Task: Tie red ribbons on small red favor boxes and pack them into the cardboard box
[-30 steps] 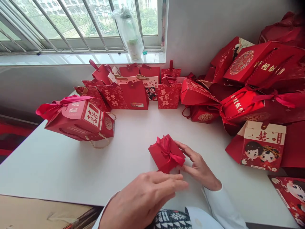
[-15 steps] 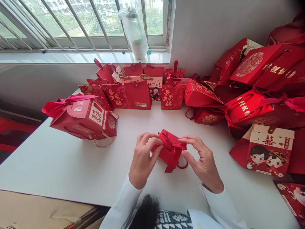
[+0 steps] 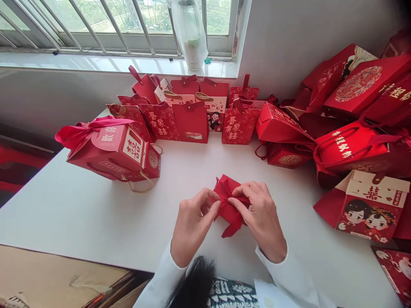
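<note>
A small red gift box point(image 3: 221, 188) lies on the white table point(image 3: 180, 171) in front of me, with a red ribbon point(image 3: 231, 227) tied in a bow across its top. My left hand point(image 3: 195, 222) is at the box's left side, thumb and fingertips pinching the bow's left loop. From the right, my right hand point(image 3: 261, 214) reaches over the box, its thumb and fingers closed on the right part of the bow. The fingers partly hide the bow, and the right hand covers the box's right side.
Several red gift bags point(image 3: 191, 122) stand in rows below the window sill. A larger ribboned box point(image 3: 105, 154) sits at the left. Red boxes point(image 3: 353, 90) are piled at the right, with a cartoon-couple box point(image 3: 372, 209) nearer me. A wrapped bottle point(image 3: 192, 42) stands on the sill; cardboard point(image 3: 48, 278) lies lower left.
My right hand has moved left over the box and closed its fingers on the bow. The left hand stays at the bow's left side. The view has shifted slightly.
</note>
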{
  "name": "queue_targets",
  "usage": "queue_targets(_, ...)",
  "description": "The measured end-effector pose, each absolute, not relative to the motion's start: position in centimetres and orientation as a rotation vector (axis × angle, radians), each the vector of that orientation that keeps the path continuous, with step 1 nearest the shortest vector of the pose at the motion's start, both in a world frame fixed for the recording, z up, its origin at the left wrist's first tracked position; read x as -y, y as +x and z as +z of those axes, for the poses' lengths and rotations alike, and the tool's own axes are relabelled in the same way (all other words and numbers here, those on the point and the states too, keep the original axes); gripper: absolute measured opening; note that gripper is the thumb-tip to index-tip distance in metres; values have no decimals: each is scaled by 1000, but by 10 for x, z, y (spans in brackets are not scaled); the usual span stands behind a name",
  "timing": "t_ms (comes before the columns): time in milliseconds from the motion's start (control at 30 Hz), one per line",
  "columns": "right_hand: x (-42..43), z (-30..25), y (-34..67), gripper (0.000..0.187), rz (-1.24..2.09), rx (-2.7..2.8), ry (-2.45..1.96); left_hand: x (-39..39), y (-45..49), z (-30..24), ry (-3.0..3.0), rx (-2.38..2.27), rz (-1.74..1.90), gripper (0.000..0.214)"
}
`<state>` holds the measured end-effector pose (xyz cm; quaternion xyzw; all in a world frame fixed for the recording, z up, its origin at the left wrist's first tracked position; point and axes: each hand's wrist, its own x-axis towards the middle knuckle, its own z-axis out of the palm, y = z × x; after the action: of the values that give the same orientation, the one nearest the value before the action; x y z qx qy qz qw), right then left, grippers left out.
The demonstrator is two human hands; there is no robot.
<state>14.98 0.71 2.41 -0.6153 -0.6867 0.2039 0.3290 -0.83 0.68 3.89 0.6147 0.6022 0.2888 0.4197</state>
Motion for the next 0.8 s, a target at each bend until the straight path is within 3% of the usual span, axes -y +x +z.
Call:
queue_targets(167, -3, 14, 145, 15, 487, 1746, -1593, 1, -11, 34, 1409, -1498, 723, 14)
queue_targets(267, -1, 15, 148, 4, 495, 1779, -1536, 2, -18, 38, 1507, -1511, 635, 16)
queue_targets(433, 7, 24, 165, 15, 477, 1699, -1528, -20, -28, 48, 1873, -1677, 731, 16)
queue_targets(600, 11, 24, 174, 20, 383, 1785, -1534, -57, -25, 44, 2267, -1277, 733, 19)
queue_targets(800, 9, 19, 165, 22, 199, 1845, -1488, -75, -16, 35, 2313, -1053, 664, 21)
